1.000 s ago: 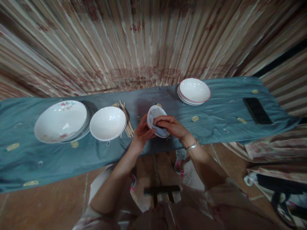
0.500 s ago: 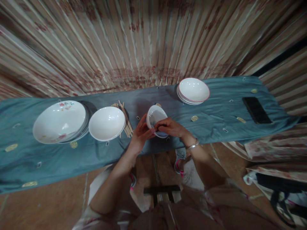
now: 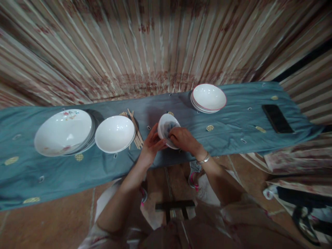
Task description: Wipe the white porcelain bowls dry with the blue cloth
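A small white bowl [image 3: 162,126] is tipped toward me just over the tablecloth, near the middle. My left hand [image 3: 153,141] grips its left side, thumb at the near rim. My right hand [image 3: 184,138] reaches over the right rim, fingers curled together inside the bowl. A bluish-grey patch shows by those fingertips; I cannot tell whether it is a cloth or a pattern, and what the fingers hold is hidden. Left of my hands lie several wooden chopsticks [image 3: 135,128], beside a white bowl [image 3: 115,134] that appears stacked on another.
Large floral bowls [image 3: 63,133] are stacked at the left. Red-rimmed white bowls [image 3: 209,97] form a stack at the back right. A black phone [image 3: 277,119] rests farther right on the teal tablecloth [image 3: 228,138]. Behind the table hangs a pleated curtain [image 3: 155,52].
My right hand has shifted slightly inside the bowl, its fingers curling more and its wrist dropping a little. My left hand keeps its grip, and the bowl has barely moved.
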The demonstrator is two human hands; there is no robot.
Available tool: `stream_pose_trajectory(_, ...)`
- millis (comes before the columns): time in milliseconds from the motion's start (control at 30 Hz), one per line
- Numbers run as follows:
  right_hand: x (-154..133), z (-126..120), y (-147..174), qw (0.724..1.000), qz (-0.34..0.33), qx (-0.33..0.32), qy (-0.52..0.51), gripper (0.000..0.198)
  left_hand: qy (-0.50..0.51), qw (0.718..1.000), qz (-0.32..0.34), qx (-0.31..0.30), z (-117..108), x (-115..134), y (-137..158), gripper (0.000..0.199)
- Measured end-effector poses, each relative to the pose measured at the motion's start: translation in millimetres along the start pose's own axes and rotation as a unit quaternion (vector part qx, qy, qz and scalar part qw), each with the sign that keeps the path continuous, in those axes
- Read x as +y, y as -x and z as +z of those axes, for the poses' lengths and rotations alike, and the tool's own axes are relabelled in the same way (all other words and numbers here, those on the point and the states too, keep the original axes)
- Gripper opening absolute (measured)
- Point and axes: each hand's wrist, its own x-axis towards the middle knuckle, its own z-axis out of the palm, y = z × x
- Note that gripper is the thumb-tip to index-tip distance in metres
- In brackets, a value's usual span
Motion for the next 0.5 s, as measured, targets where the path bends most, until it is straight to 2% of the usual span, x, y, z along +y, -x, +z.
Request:
stream_pose_trajectory(200,5.3,4.0,-1.8,0.998,-0.049,0.042,0.011,0.026,-0.002,1.000,0.002,0.002,-1.3,-3.0,-1.9,0.093)
stream_pose_trajectory(367,10.0,10.6,-4.4,0.994,-0.074,0.080,-0.025,0.028,0.004,1.000,0.024,0.016,-3.4,-11.5,-6.1,0.092)
stream_pose_trajectory(500,12.2,15.6,-5.8,0.989,-0.079,0.099,-0.070,0.030,0.000,1.000,0.020,0.006,-2.2,-8.7,-4.3,0.090)
